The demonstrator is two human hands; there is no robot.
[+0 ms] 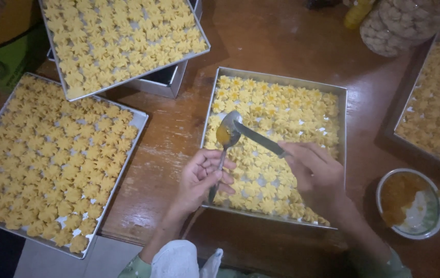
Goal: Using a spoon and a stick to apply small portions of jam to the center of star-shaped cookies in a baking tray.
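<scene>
My left hand (202, 180) holds a metal spoon (226, 135) by its handle, with a dab of orange jam in the bowl. My right hand (315, 172) grips a table knife (258, 139) whose tip rests in the spoon's bowl. Both hands hover over a square metal tray (276, 77) packed with small yellow flower-shaped cookies (276, 110), several of them with orange centres at the far side.
Two more trays of cookies (50, 159) (122, 36) lie at the left, the far one propped on a metal box (166, 82). Another tray (436, 113) sits at the right. A small bowl of orange jam (410, 203) stands near right. A jar (400, 23) stands at the back.
</scene>
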